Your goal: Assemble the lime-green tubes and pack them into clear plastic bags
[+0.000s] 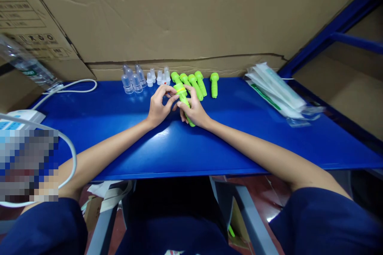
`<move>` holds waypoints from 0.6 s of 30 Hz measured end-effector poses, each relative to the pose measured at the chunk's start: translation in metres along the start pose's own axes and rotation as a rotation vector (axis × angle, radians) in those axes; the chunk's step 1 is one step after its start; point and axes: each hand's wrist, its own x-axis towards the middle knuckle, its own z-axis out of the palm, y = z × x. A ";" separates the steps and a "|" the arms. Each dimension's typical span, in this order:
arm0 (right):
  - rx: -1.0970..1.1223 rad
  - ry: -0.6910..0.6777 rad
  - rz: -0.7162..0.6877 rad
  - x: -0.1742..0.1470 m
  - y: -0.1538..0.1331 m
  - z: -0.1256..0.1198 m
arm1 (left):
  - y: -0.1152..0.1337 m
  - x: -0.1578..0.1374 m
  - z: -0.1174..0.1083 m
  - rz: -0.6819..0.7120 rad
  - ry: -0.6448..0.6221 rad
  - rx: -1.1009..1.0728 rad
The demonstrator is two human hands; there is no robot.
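A lime-green flashlight-shaped body [186, 105] with a yellow ring near its wide end is held over the blue table. My right hand [194, 108] wraps around its narrower shaft. At the wide end, the thumb and fingers of my left hand [161, 105] pinch the rim by the yellow ring. Just behind my hands lie several similar green bodies [194, 83], and one more green body [214, 85] sits a little apart to the right. Left of them stand small white-based clear pieces [150, 79] and several larger clear plastic caps [137, 82].
The blue table [128, 153] backs onto a cardboard wall [179, 16]. Plastic-wrapped packets [277, 89] lie at the right. A clear bottle [31, 67], a white cable [73, 155] and a white device [25, 119] are at the left. Blue metal framing [332, 28] rises on the right.
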 end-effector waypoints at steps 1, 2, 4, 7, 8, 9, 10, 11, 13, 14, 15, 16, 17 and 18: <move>-0.004 0.012 -0.006 -0.001 -0.001 0.000 | 0.000 0.000 0.000 -0.003 -0.001 0.009; -0.008 0.018 -0.013 -0.001 -0.001 0.001 | -0.001 0.000 0.000 -0.001 0.001 0.015; -0.013 0.024 -0.034 -0.002 -0.001 0.001 | -0.001 0.000 0.001 0.017 0.014 0.016; -0.009 0.029 -0.076 -0.001 0.005 0.001 | -0.001 0.001 0.000 0.052 0.033 0.020; -0.010 0.029 -0.092 -0.001 0.007 0.000 | 0.000 0.001 0.000 0.061 0.035 0.028; -0.013 0.025 -0.107 0.000 0.009 0.000 | 0.000 0.001 0.000 0.068 0.036 0.038; -0.018 0.020 -0.122 0.000 0.011 -0.001 | 0.000 0.001 0.000 0.077 0.038 0.046; -0.025 0.015 -0.136 0.000 0.013 -0.001 | 0.001 0.001 0.000 0.088 0.041 0.049; -0.040 0.010 -0.155 0.000 0.014 -0.001 | 0.002 0.001 -0.001 0.110 0.050 0.045; -0.048 0.011 -0.163 0.000 0.014 -0.001 | 0.002 0.002 -0.001 0.115 0.053 0.044; -0.054 0.014 -0.170 -0.001 0.013 -0.001 | 0.002 0.002 -0.001 0.114 0.052 0.045; -0.058 0.018 -0.176 -0.001 0.012 -0.001 | 0.003 0.002 -0.002 0.109 0.047 0.047; -0.058 0.021 -0.178 -0.001 0.012 0.000 | 0.003 0.002 -0.002 0.103 0.041 0.046; -0.054 0.023 -0.180 -0.001 0.011 0.000 | 0.003 0.002 -0.002 0.098 0.037 0.042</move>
